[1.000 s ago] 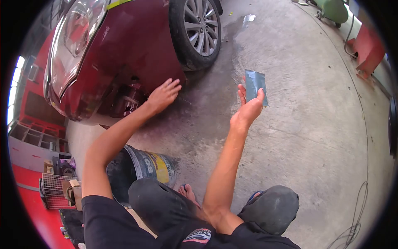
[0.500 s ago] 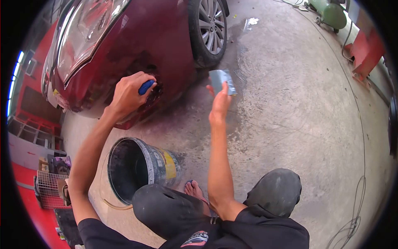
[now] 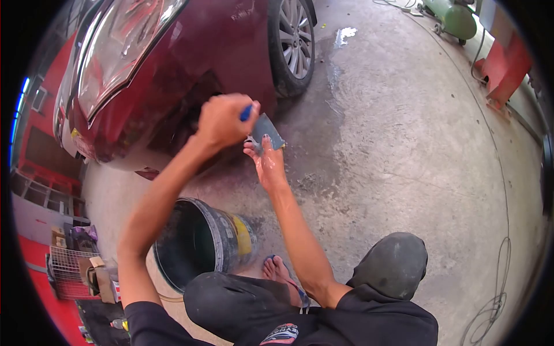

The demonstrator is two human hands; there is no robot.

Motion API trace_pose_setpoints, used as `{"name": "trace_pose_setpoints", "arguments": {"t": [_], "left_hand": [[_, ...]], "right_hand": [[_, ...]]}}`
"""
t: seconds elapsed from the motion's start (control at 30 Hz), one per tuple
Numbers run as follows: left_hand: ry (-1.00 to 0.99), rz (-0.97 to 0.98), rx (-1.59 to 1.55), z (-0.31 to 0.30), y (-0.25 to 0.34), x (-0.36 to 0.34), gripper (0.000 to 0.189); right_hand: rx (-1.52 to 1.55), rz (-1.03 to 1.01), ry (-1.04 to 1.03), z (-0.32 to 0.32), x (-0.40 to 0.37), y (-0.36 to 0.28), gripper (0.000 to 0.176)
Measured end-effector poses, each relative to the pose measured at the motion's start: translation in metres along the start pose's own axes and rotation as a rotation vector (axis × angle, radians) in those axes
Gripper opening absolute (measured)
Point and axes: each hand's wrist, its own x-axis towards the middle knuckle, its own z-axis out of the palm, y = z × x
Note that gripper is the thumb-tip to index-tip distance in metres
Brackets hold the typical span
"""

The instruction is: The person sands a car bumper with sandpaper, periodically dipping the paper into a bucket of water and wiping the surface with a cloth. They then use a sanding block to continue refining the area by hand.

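My left hand is closed around a small tool with a blue handle, its working end hidden or blurred. Just right of it, my right hand holds a thin grey rectangular plate, thumb on its face and the other fingers behind. Shiny wet-looking smears mark that thumb and palm. The tool is close to the plate's left edge. Behind both hands is a dark red car, its lower front corner showing a dark patch partly covered by my left hand.
A dirty bucket with dark insides stands by my knee, below the car's front. The front wheel is up ahead. A green compressor tank and red post stand far right. Boxes and a wire basket are at left.
My left hand has moved right, away from the car's dark patch, toward the plate. My right hand has come left and slightly down, bringing the plate close to the tool.
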Motion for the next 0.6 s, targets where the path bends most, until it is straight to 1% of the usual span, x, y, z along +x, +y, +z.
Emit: {"name": "trace_pose_setpoints", "arguments": {"t": [0.03,0.07,0.1,0.13,0.17,0.2,0.23,0.27,0.3,0.33,0.4,0.5,0.53,0.57,0.6], "left_hand": [[0.122,0.072,0.039,-0.023,-0.008,0.015,0.023],[0.191,0.150,0.090,-0.050,-0.022,0.032,0.021],[0.204,0.201,0.190,-0.086,-0.024,0.047,0.019],[0.270,0.276,0.242,-0.115,-0.033,0.059,0.016],[0.308,0.300,0.270,-0.137,-0.047,0.069,0.011],[0.336,0.320,0.253,-0.155,-0.062,0.079,0.008],[0.298,0.364,0.396,-0.176,-0.064,0.082,0.011],[0.196,0.408,0.506,-0.188,-0.077,0.083,0.016],[0.091,0.452,0.618,-0.196,-0.090,0.083,0.021],[0.034,0.529,0.684,-0.199,-0.097,0.082,0.025],[-0.091,0.682,0.812,-0.202,-0.109,0.076,0.034],[-0.081,0.703,0.829,-0.206,-0.128,0.070,0.044],[-0.047,0.689,0.828,-0.204,-0.132,0.066,0.044],[-0.007,0.676,0.828,-0.199,-0.137,0.061,0.044],[0.028,0.663,0.823,-0.194,-0.141,0.057,0.044]], "right_hand": [[-0.054,-0.071,0.000,-0.004,0.007,0.004,0.036],[-0.144,-0.117,0.015,0.001,0.017,-0.006,0.027],[-0.206,-0.188,0.028,0.014,0.025,-0.020,0.025],[-0.267,-0.256,0.042,0.033,0.034,-0.037,0.024],[-0.330,-0.321,0.056,0.046,0.052,-0.049,0.023],[-0.427,-0.562,0.068,0.052,0.096,-0.042,0.022],[-0.523,-0.735,0.078,0.066,0.128,-0.044,0.021],[-0.617,-0.910,0.106,0.081,0.159,-0.045,0.021],[-0.679,-1.021,0.120,0.099,0.167,-0.056,0.025],[-0.740,-1.132,0.141,0.118,0.175,-0.067,0.031],[-0.809,-1.352,0.157,0.135,0.187,-0.075,0.046],[-0.898,-1.214,-0.037,0.122,0.176,-0.061,0.065],[-1.022,-1.068,-0.065,0.112,0.163,-0.054,0.069],[-1.013,-1.017,-0.084,0.107,0.153,-0.046,0.081],[-1.054,-0.981,-0.082,0.105,0.147,-0.046,0.079]]}}
